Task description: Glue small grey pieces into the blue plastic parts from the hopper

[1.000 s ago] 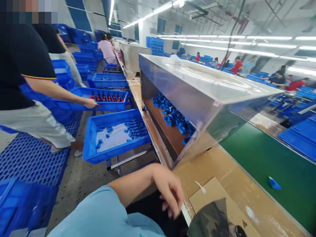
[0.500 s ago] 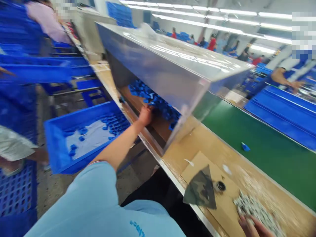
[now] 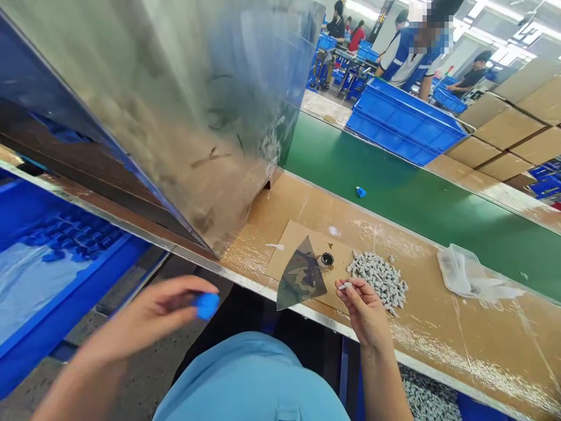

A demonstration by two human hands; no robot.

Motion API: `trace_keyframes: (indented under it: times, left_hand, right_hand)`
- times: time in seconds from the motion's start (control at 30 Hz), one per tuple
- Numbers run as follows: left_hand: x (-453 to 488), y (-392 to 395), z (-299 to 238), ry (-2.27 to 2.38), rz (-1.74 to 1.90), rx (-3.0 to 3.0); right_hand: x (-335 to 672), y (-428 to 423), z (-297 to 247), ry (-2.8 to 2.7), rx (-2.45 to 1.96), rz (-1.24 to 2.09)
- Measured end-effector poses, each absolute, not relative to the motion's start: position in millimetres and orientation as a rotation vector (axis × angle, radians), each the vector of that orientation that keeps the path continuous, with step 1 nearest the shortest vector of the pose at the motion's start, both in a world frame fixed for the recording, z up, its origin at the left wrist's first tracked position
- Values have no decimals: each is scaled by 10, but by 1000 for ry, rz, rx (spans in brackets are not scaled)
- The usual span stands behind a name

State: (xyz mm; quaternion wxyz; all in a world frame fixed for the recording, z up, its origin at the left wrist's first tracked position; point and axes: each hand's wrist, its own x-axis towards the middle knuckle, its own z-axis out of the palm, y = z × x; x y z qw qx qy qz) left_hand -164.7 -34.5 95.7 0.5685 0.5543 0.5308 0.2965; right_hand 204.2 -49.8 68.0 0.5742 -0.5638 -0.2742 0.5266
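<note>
Left hand [image 3: 149,313]: thumb and fingertips pinch a blue cap [image 3: 207,305]. It is near left, off the bench [image 3: 438,327] edge, over the floor gap beside the blue tray [image 3: 26,327].

Right hand [image 3: 363,307]: thumb and forefinger closed on one small grey plug [image 3: 346,286]. I hold it over the bench, on the near side of the pile [image 3: 379,278] of the same plugs.

Cap is blurred and looks short and squat, with no clear long axis. I cannot tell which way its open side faces. Plug's long axis runs left-right, its free end pointing left toward the camo patch [image 3: 300,278].

Handling, my judgement:
- Both look like hard plastic: very light, stiff, not fragile.
- Cap is smooth, maybe slippery, so I grip it across the sides, as now.
- Plug is tiny and easy to drop, so I hold one end and leave the other free.

Patch lies on a card [image 3: 289,245], with a black ring [image 3: 326,259] just beside the patch's right edge. Steel box [image 3: 175,105] stands far left. Green belt [image 3: 416,204] runs along the far side, with a blue bit [image 3: 360,192] on it. Clear bag [image 3: 464,275] lies right of the pile. Other people are at work far right.
</note>
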Motion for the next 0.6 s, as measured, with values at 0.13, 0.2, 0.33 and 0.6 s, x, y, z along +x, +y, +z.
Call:
trace_keyframes:
  times: [0.13, 0.2, 0.33, 0.6]
  left_hand:
    - [-808, -315, 705, 937, 672, 1283]
    - [-436, -233, 583, 861, 762, 1115]
    - [19, -129, 464, 749, 806, 832]
    - [148, -100, 423, 749, 840, 721]
  right_hand:
    - [2005, -460, 640, -715, -1329, 1243]
    - [1989, -460, 617, -745, -1342, 1218]
    - [2008, -492, 570, -791, -1401, 1158]
    - [2091, -450, 568, -893, -1555, 1021]
